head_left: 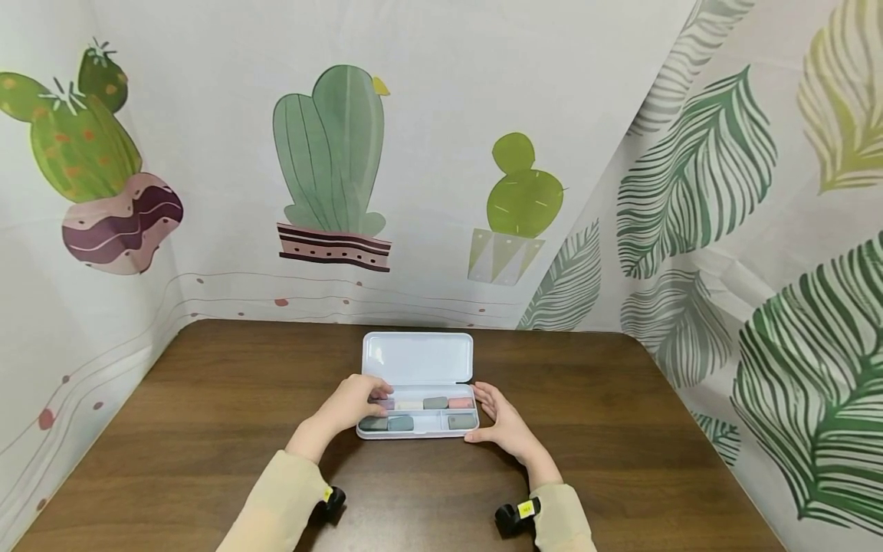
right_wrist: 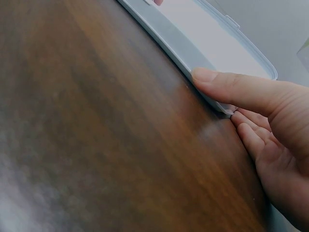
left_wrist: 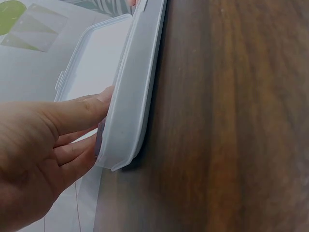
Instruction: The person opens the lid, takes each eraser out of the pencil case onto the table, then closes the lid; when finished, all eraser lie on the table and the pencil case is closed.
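Observation:
An open white pencil case (head_left: 421,434) lies on the table, its lid (head_left: 417,359) tilted back on the far side. Small rounded blocks sit in its compartments: a pink block (head_left: 461,402), a pale block (head_left: 409,405), a blue-grey block (head_left: 400,423) and several grey ones. My left hand (head_left: 352,402) reaches over the left end, thumb and fingers on either side of a lilac block (head_left: 386,404); its fingertips are partly hidden. Around the right end of the case, my right hand (head_left: 507,425) holds it, thumb (right_wrist: 205,75) at the front corner and fingers along the side.
The brown wooden table (head_left: 414,498) extends around the case on every side. Behind it hangs a white cloth (head_left: 428,153) printed with cacti, and a leaf-patterned cloth (head_left: 690,192) covers the right side. Black cameras (head_left: 510,521) are strapped at both wrists.

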